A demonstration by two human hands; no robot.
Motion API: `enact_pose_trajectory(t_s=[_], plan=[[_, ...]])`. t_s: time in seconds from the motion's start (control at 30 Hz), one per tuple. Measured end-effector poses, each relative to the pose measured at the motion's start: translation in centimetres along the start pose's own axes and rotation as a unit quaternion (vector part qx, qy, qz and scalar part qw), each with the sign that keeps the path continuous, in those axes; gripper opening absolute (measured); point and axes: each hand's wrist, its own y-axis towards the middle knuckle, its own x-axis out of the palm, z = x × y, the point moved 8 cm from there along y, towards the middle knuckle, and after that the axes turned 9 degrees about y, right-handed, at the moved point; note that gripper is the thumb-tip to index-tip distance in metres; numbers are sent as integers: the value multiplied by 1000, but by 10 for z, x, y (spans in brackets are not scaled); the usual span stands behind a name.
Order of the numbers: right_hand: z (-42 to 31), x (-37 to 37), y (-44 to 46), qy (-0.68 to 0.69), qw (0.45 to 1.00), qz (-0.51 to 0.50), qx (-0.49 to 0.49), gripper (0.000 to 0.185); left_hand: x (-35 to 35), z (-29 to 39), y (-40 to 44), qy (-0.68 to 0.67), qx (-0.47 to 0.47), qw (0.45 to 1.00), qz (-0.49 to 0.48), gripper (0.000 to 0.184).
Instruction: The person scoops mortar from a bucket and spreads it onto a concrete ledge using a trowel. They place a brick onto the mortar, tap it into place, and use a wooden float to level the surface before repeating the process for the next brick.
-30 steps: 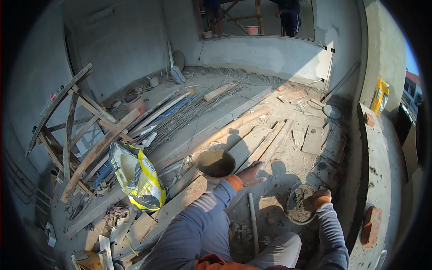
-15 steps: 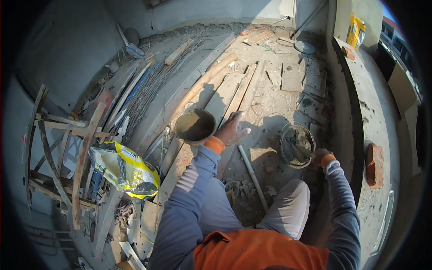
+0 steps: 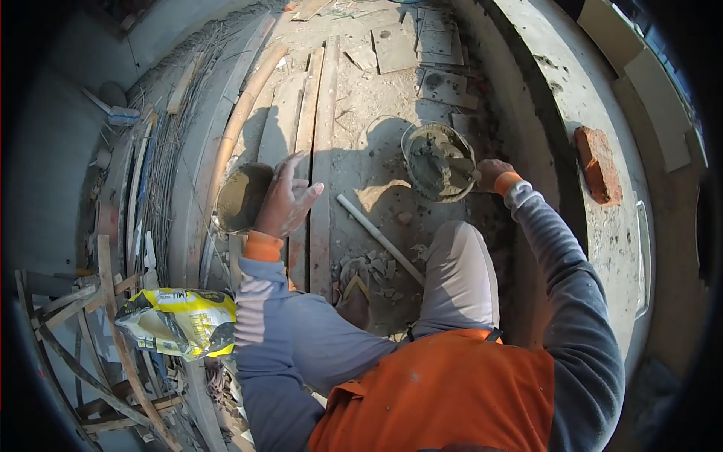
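My right hand (image 3: 495,175) is closed around the handle of a trowel (image 3: 461,167), at the right rim of a bucket (image 3: 407,164). The trowel's blade rests in wet grey mortar (image 3: 433,149) inside that bucket. My left hand (image 3: 288,197) is raised with its fingers apart, palm towards the right, and holds nothing. Just behind it is a second, dark round bucket (image 3: 242,197), partly hidden by the hand; whether they touch I cannot tell. A pale pipe (image 3: 380,239) lies on the ground between the two buckets and my knees.
A low wall (image 3: 576,98) runs along the right, with a brick (image 3: 599,166) on top. Long planks (image 3: 324,151) and a bamboo pole (image 3: 245,109) stretch ahead. To the left are a yellow-and-grey bag (image 3: 184,320), a wooden frame (image 3: 113,324) and thin rods (image 3: 166,177).
The view has swung, so both buckets and the bag appear further left. My left hand has turned upward with fingers spread. My right hand remains beside the mortar bucket.
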Motion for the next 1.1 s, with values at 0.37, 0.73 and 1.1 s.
enact_pose_trajectory(t_s=[0.37,0.73,1.1], plan=[[25,66,-32,334,940,43,53,43,12,0,12,-32,6,999,-16,69],[3,-89,-126,424,901,60,-62,39,41,29,47,-67,64,995,-21,65],[102,-142,-216,207,852,452,163,32,63,41,71,-87,82,991,-52,68]])
